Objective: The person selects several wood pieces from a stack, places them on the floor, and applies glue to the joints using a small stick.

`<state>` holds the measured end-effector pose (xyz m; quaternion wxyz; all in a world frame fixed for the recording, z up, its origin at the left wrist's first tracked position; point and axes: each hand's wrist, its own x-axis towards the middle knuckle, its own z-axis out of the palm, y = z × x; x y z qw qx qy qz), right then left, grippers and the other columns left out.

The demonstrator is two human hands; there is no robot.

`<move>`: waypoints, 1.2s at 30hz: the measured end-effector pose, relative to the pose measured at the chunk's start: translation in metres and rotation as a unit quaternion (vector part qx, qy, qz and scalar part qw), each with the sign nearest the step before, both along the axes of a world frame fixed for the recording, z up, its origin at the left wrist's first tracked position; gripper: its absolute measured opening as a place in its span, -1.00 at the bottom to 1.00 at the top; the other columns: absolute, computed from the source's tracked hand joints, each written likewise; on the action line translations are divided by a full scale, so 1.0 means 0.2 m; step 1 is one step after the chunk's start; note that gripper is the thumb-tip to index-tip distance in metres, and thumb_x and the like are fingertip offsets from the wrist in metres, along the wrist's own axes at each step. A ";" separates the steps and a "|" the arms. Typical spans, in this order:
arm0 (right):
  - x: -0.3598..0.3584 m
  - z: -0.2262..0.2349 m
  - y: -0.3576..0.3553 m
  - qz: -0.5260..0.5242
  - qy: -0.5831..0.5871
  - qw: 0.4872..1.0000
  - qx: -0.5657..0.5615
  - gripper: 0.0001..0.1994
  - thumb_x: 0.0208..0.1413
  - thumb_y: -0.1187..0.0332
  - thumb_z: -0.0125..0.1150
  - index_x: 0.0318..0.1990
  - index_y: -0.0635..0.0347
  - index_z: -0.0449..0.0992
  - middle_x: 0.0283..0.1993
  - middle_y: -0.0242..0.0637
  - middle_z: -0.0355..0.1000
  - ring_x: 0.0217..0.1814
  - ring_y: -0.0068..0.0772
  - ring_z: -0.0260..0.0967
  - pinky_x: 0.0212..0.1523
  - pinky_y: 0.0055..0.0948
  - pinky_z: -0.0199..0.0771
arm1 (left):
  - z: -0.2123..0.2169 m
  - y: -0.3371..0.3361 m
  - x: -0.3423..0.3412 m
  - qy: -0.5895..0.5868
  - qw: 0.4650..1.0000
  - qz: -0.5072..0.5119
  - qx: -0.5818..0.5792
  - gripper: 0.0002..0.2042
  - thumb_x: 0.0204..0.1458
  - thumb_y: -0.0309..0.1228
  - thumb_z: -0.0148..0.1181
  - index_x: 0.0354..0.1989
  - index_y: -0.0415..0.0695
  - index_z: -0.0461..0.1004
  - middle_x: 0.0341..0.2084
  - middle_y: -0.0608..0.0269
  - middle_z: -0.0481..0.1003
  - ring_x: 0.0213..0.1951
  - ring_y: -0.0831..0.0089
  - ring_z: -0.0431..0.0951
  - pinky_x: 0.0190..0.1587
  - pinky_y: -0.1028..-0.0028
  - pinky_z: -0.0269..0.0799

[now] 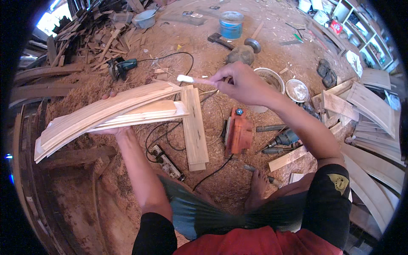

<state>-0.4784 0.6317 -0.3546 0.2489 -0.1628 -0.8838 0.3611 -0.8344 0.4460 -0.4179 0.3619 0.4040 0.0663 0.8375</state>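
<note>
A pale wooden panel piece (102, 105), with curved and straight boards joined together, rests across my left hand (114, 131). Its fingertips curl over the far edge while the wrist shows beneath. Another board (194, 131) runs crosswise at the right end of the piece and may be part of it. In my right hand (239, 83), pinched between thumb and fingers, is a thin stick (201, 80) with a thick white paste on its tip. That tip is above the right end of the curved board; I cannot tell whether they touch.
An orange power tool (239, 132), a blue drill (284, 138) and a hand plane (166, 163) lie before me. A green corded tool (121, 68) sits in sawdust. Beyond are a white-filled tub (296, 91), a blue bucket (231, 26) and a hammer (221, 41). Curved panels (372, 104) stack at right.
</note>
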 end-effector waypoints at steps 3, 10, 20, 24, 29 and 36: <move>0.00 -0.02 -0.02 0.060 -0.016 0.997 0.048 -0.80 0.07 0.41 0.19 -0.19 0.27 0.63 -0.39 -0.04 0.55 -0.40 -0.20 0.51 -0.30 -0.31 0.48 | -0.01 -0.04 -0.04 -0.024 0.998 0.057 -0.027 0.12 -0.45 0.65 0.02 0.04 -0.21 0.39 -0.08 0.01 0.43 0.07 0.00 0.38 0.17 -0.26 0.29; -0.09 -0.13 -0.15 0.034 -0.088 0.995 0.030 -0.81 0.06 0.43 0.16 -0.22 0.30 0.62 -0.34 0.04 0.54 -0.37 -0.04 0.50 -0.31 -0.22 0.48 | 0.01 -0.02 0.02 -0.071 0.991 0.109 -0.042 0.20 -0.37 0.73 -0.36 0.04 -0.26 0.39 -0.12 -0.01 0.46 -0.05 -0.04 0.47 0.10 -0.29 0.35; -0.18 -0.11 -0.23 0.055 -0.163 0.930 -0.326 -0.79 0.24 0.38 0.12 -0.14 0.34 0.58 -0.54 -0.32 0.41 -0.56 -0.60 0.33 -0.58 -0.52 0.35 | -0.01 0.05 0.06 -0.008 0.997 0.081 -0.019 0.16 -0.36 0.71 -0.35 0.06 -0.17 0.45 -0.09 -0.02 0.50 -0.03 -0.03 0.48 0.13 -0.17 0.33; -0.05 -0.14 -0.16 0.045 -0.079 0.839 -0.536 -0.78 0.24 0.35 0.14 -0.07 0.27 0.56 -0.53 -0.46 0.32 -0.62 -0.70 0.17 -0.68 -0.67 0.16 | 0.01 0.02 -0.01 0.017 0.990 0.122 -0.061 0.08 -0.29 0.68 -0.32 0.06 -0.09 0.50 -0.08 0.01 0.54 -0.01 -0.05 0.49 0.12 -0.13 0.36; 0.20 -0.02 0.16 -0.127 -0.065 0.942 -0.303 -0.73 0.22 0.32 0.17 0.03 0.18 0.55 -0.48 -0.48 0.39 -0.55 -0.70 0.23 -0.56 -0.64 0.28 | 0.14 0.09 0.22 0.027 0.877 0.440 -0.191 0.13 -0.21 0.65 -0.37 0.40 -0.03 0.02 0.27 -0.07 0.22 0.10 -0.07 0.46 0.08 -0.05 0.48; 0.66 -0.71 0.91 -0.174 -0.350 0.907 0.157 -0.80 0.09 0.42 0.09 -0.22 0.23 0.62 -0.34 0.05 0.53 -0.31 -0.01 0.52 -0.23 -0.13 0.49 | 0.23 0.12 0.32 -0.008 0.848 0.396 -0.351 -0.01 0.00 0.50 -0.72 0.47 0.01 -0.30 0.44 -0.03 -0.20 0.44 -0.03 -0.15 0.46 0.03 -0.17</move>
